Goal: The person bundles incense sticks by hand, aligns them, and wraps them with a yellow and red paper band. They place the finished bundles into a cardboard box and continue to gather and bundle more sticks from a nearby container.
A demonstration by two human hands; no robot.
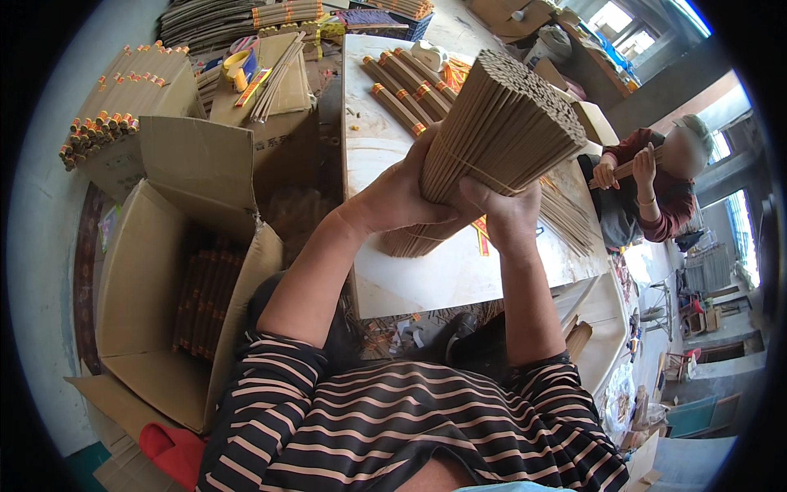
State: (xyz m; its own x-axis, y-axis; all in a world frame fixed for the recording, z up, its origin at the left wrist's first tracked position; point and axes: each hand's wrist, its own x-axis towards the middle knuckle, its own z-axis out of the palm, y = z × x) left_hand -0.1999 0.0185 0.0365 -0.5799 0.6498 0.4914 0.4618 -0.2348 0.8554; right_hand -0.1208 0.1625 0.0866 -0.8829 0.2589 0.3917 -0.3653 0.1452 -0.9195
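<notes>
Head view: both hands clamp one big incense stick bundle [492, 139] over the white table [426, 279]. Left hand [402, 197] and right hand [508, 213] grip its lower half. Long axis tilts up and right, away from the body. Open cardboard box [156, 279] lies left, nearer the left hand.

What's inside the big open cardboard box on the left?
The cardboard box holds a stack of brown stick bundles with orange bands, lying against its right wall. The box's flap and walls hide anything deeper or further left.
</notes>
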